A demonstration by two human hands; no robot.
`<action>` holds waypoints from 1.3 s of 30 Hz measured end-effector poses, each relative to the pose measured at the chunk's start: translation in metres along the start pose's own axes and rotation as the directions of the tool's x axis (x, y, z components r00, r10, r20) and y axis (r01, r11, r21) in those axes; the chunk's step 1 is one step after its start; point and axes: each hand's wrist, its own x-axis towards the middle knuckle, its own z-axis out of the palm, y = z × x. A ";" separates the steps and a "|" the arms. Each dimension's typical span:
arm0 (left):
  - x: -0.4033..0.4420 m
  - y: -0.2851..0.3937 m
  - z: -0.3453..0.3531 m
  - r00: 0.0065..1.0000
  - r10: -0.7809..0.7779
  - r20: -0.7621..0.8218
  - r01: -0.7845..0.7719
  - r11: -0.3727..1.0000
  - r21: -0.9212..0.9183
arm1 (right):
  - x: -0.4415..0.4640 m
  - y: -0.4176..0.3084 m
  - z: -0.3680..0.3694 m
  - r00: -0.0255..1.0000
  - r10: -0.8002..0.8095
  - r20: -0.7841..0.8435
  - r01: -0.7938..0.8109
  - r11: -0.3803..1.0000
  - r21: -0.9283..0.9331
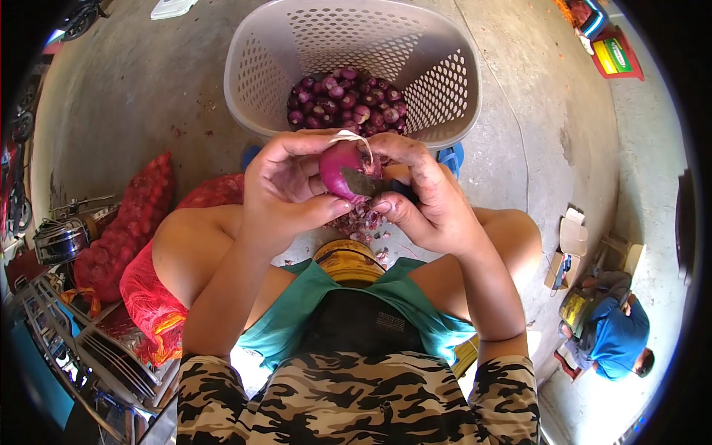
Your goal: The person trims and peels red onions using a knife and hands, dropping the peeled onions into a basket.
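Note:
My left hand (285,185) is closed round a red onion (335,165), with fingers on its far side and the thumb at its lower edge. A pale dry strip of the onion's root or skin end stands up at the top. In my right hand (430,196) is a small knife with a dark blade (360,185) lying against the onion's right side; its dark handle is mostly covered by my fingers. The right index finger reaches the onion's top. Loose onion skins (361,222) lie below my hands, by a yellow container (347,261) between my legs.
A grey perforated basket (239,81) ahead holds many red onions (347,100). Red mesh sacks (126,233) of onions lie at left, near metal racks (81,348). At right are a cardboard box (572,233) and a seated person in a blue shirt (621,334).

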 end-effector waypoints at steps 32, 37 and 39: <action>-0.002 0.005 0.000 0.990 -0.137 -0.010 0.137 0.991 0.002 | -0.006 0.004 0.006 0.997 0.079 -0.017 -0.080 0.994 -0.076; -0.002 0.007 0.001 0.974 -0.228 -0.016 0.225 0.971 -0.085 | -0.007 0.007 0.009 0.998 0.052 -0.043 -0.054 0.997 -0.054; 0.000 0.008 0.001 0.974 -0.225 0.016 0.225 0.973 -0.054 | -0.007 0.007 0.009 0.997 0.055 -0.044 -0.057 0.998 -0.032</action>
